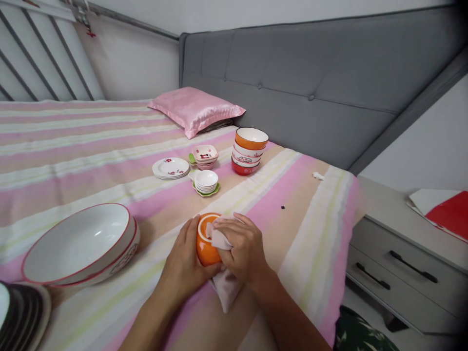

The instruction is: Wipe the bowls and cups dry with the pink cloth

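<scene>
Left grip [185,256] clasps an orange bowl [207,254] by its side, bottom-up over the near middle of the bed [314,258]; the right grip [246,246] presses a gathered pale cloth [227,287] against its underside, a loose end hanging on the near side. Wiping the underside looks like the step in hand; the next move seems to call for a steady left grip while the cloth shifts along the surface. Beyond sit small white dishes [206,179], with flat plates [171,167] to their left and a bowl stack [251,142] far right. 2 large nested bowls [84,239] rest at left.
</scene>
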### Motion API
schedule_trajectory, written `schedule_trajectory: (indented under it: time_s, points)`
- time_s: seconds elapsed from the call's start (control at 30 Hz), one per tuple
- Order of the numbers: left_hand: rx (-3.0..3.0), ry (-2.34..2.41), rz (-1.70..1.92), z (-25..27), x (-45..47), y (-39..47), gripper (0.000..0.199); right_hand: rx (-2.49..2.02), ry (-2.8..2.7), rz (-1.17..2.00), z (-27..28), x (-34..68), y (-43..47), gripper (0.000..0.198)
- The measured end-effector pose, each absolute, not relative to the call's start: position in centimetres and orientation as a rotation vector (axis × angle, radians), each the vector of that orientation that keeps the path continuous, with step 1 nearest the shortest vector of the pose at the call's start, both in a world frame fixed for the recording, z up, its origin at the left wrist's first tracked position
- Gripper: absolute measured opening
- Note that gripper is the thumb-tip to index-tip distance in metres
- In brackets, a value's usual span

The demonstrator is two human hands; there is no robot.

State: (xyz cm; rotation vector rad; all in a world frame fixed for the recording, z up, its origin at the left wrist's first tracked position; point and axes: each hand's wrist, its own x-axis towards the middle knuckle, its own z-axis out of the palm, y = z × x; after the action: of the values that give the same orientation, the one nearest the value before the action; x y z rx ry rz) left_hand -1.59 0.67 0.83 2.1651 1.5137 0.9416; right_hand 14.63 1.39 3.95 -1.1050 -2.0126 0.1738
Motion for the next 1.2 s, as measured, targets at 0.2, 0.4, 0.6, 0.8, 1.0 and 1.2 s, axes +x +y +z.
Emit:
schedule_trajectory:
  time_s: [0.2, 0.4, 0.6, 0.8, 1.0, 1.2]
  points:
    - [2.154, 1.482, 0.978, 1.0, -1.4, 0.7, 0.083, -1.106, -2.242, 0.210, 3.5, 14.1, 1.5, 0.054]
    - [2.186, 1.404, 1.056, 0.9, -1.5, 0.8, 0.072, -1.078, -2.311, 0.220, 3.7, 13.7, 1.2, 0.059]
    - [2.220, 1.348, 1.076, 0.7, -1.7, 1.1, 0.060, -0.977, -2.288, 0.251, 4.1, 13.7, 1.2, 0.057]
    - [2.245, 1.406, 1.086, 0.2, -1.7, 1.0, 0.071, -0.865, -2.107, 0.266, 3.9, 13.7, 1.2, 0.029]
    - [2.186, 1.511, 0.932, 0.5, -1.7, 0.9, 0.090, -0.971, -2.012, 0.218, 3.7, 14.3, 1.4, 0.021]
    - [2.145, 1.525, 0.917, 0.9, -1.6, 0.8, 0.093, -1.062, -2.040, 0.144, 3.3, 14.8, 1.8, 0.034]
